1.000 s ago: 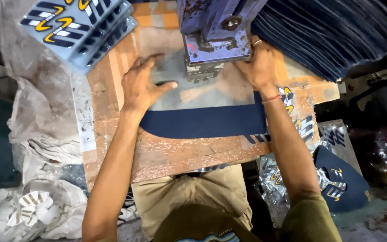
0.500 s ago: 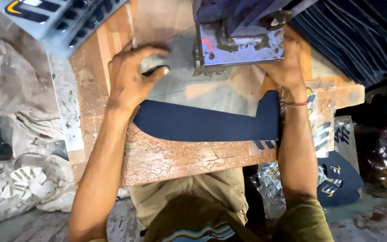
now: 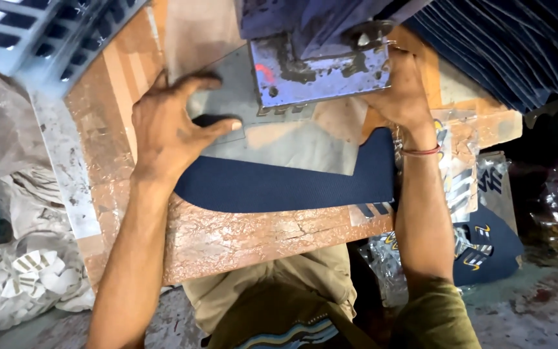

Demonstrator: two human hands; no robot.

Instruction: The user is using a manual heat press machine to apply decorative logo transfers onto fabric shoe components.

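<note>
Two bare hands work at the far side of a worn, cracked brown bench [image 3: 240, 236], past the person's own lap and khaki trousers at the bottom edge. Nearest on the bench lies a dark blue fabric piece [image 3: 285, 187], its long axis running left to right, curving to a point at the left and turning up at the right end. A grey sheet [image 3: 292, 145] overlaps its far edge. The left hand [image 3: 166, 132] lies flat on the sheet's left part, fingers spread wide and pressing down, thumb stretched toward the middle; the fabric sits just on the near side of this hand, touching or almost touching its heel. The right hand [image 3: 402, 97] is beside the upturned right end, fingers curled against the blue metal press head [image 3: 321, 68]; whether they grip anything cannot be told. Behind the press, stacked dark blue pieces [image 3: 511, 45] fan out at right
</note>
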